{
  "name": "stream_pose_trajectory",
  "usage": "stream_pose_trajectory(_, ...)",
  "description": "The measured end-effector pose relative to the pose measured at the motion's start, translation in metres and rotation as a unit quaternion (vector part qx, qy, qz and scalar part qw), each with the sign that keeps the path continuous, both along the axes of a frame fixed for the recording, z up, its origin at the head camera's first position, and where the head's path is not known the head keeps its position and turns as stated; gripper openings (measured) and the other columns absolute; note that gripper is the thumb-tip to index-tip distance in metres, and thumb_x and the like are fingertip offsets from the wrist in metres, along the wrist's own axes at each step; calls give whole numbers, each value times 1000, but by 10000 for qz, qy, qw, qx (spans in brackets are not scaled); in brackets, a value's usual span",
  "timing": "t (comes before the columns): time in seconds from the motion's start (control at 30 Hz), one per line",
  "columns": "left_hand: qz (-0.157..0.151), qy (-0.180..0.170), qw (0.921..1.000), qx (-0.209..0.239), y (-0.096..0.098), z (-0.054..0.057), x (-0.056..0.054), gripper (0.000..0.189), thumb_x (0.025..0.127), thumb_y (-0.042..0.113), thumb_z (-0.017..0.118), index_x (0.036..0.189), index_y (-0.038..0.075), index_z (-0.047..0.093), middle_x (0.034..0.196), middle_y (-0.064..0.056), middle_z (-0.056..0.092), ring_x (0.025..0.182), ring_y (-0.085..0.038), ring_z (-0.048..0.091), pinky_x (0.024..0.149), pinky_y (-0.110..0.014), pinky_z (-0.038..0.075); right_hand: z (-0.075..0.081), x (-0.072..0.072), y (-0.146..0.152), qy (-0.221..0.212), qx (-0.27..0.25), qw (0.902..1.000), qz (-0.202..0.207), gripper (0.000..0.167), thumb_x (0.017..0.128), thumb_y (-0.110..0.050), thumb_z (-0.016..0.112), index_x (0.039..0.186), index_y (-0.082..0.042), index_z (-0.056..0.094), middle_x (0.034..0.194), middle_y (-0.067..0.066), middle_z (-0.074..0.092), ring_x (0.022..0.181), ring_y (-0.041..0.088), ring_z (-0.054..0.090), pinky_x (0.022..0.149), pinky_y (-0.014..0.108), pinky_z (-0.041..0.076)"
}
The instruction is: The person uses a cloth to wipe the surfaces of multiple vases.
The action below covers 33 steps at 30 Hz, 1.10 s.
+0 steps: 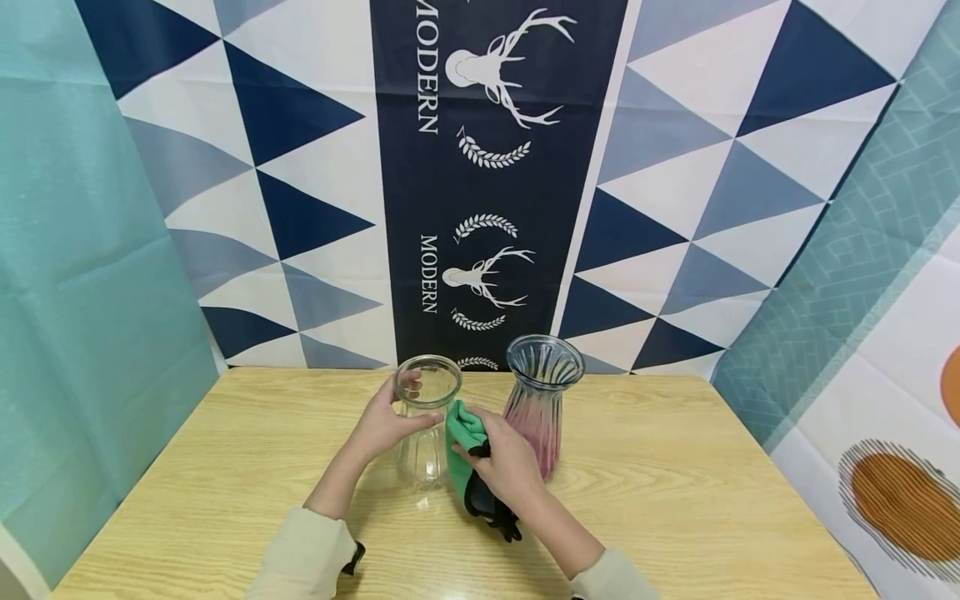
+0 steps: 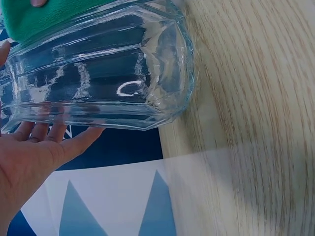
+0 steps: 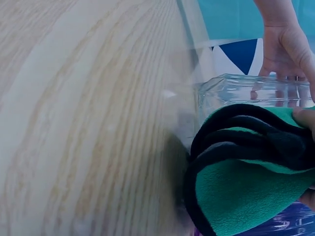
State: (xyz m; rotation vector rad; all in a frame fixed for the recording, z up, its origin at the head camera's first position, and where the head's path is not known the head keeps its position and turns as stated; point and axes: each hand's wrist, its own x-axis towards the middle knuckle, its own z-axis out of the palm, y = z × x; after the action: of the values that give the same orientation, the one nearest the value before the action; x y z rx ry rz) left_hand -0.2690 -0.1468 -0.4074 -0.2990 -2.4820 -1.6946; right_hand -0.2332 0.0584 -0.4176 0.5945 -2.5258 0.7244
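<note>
A clear glass vase (image 1: pixel 426 454) with a wide rim stands upright on the table. My left hand (image 1: pixel 381 423) grips it around the neck, thumb in front and fingers behind; the left wrist view shows the ribbed glass body (image 2: pixel 98 73) beside that hand (image 2: pixel 34 152). In my right hand (image 1: pixel 513 462) is a folded green cleaning cloth (image 1: pixel 459 471) with black edging. The cloth lies against the right side of the clear vase. Its folded layers (image 3: pixel 241 191) fill much of the right wrist view, hiding part of the glass.
Just right of my right hand stands a second ribbed glass vase (image 1: pixel 546 375), blue-grey at the top and pink below, partly hidden by that hand. The wooden table (image 1: pixel 660 492) ends at a patterned cloth backdrop (image 1: pixel 480 192), with a teal curtain (image 1: pixel 97 275) at the left.
</note>
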Motion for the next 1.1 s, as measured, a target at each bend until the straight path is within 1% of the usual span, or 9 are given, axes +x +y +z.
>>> stream_pose_trajectory(0.07,23,-26,10000,-20,0,0,0,75,71,29,81,134,18,44,129,-11,54,123,-29,47,94,-49,46,-1,0,1,-127,63,9999,-3,55,77,-31,76,126,-16,55,113,7,65,96,22,65,75,39,55)
stream_pose_trajectory(0.2,-21,-65,10000,38,0,1,-2,74,73,29,80,135,16,43,133,-11,52,129,-33,41,101,-53,40,-3,0,2,-340,172,9993,-35,54,77,-32,76,125,-18,54,113,7,65,96,22,65,75,40,55)
stream_pose_trajectory(0.33,-96,-64,9999,129,0,0,-2,73,74,27,79,136,14,41,135,-12,51,131,-36,38,107,-58,32,-5,1,2,-368,185,9991,-33,54,77,-31,76,125,-18,55,112,6,65,96,21,65,75,40,55)
stream_pose_trajectory(0.43,-118,-57,9997,192,0,0,-2,73,75,26,78,136,13,40,136,-13,50,132,-37,37,107,-60,30,-3,1,2,-293,53,9995,-37,54,77,-29,77,125,-18,55,113,5,65,96,21,65,75,40,55)
stream_pose_trajectory(0.57,-124,2,9997,224,0,0,-3,69,76,24,77,134,11,42,136,-13,51,132,-38,39,106,-60,32,0,2,1,-62,-180,9998,-58,54,77,-28,77,125,-19,55,113,5,65,95,20,65,74,39,55)
stream_pose_trajectory(0.7,-94,33,9998,163,-1,-2,-3,65,76,24,77,130,12,44,135,-12,51,130,-36,42,102,-57,38,2,0,0,243,-276,9993,-83,54,77,-27,77,125,-18,54,111,4,65,95,18,65,75,37,55)
stream_pose_trajectory(0.8,-135,61,9998,98,-2,-3,-3,63,76,24,76,130,12,45,135,-13,51,128,-36,44,97,-53,43,4,-1,-1,398,-303,9987,-94,54,77,-27,77,125,-17,55,111,4,65,95,18,64,75,36,55)
stream_pose_trajectory(0.93,-228,-12,9997,98,-2,-3,-3,62,76,23,76,129,12,45,135,-12,50,127,-35,45,95,-51,46,4,-1,-2,366,-299,9988,-119,54,77,-27,77,125,-17,55,111,4,65,96,18,64,75,37,55)
stream_pose_trajectory(1.1,-307,-30,9995,64,-2,-1,-2,61,77,23,75,129,12,45,136,-11,49,126,-35,45,97,-54,43,4,-1,-3,167,-227,9995,-157,54,77,-27,77,125,-19,55,112,3,65,97,18,64,76,38,55)
